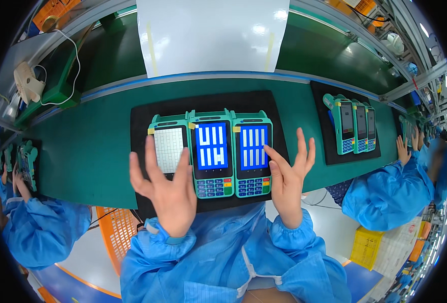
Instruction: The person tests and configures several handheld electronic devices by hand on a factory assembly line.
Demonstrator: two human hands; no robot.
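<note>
Three teal card payment terminals stand side by side on a black mat in front of me. Over the left terminal is my left hand, fingers spread, hiding its keypad; that screen shows a white grid. The middle terminal has a blue screen with white blocks and touches neither hand. On the right terminal, the screen is blue with white bars. My right hand has its index fingertip at that screen's right edge, the other fingers raised apart. Neither hand holds anything. Small yellow tabs mark each screen's upper left corner.
Several more terminals stand on another black mat at right. Co-workers in blue gowns sit at both sides. A white board hangs behind the green bench. An orange basket is at lower left.
</note>
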